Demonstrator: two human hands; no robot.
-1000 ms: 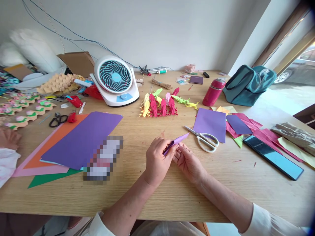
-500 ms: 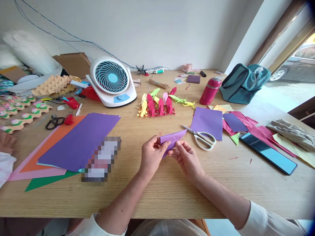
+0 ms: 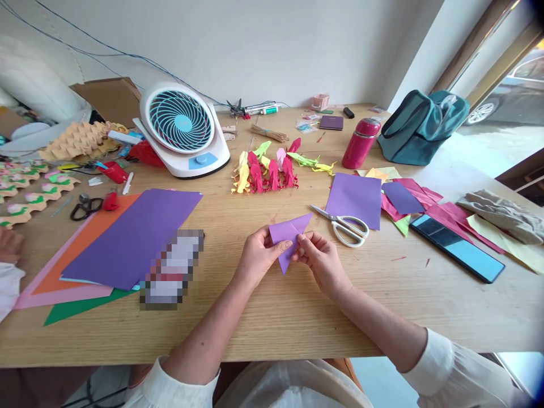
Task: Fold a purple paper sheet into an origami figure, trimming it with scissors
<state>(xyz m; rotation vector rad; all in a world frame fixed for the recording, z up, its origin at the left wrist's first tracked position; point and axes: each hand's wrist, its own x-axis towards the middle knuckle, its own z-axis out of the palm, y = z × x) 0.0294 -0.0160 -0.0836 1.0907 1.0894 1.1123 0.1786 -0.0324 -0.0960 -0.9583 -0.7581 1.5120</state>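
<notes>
Left hand pinches left edge of folded purple paper; right hand grips its right edge; paper held above wooden table, white-handled scissors just beside

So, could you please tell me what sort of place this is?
Likely a table for paper craft, perhaps at home: the left hand and right hand pinch a folded purple paper, coloured sheets lie to the left, folded paper figures stand in a row, and scissors lie nearby.
</notes>
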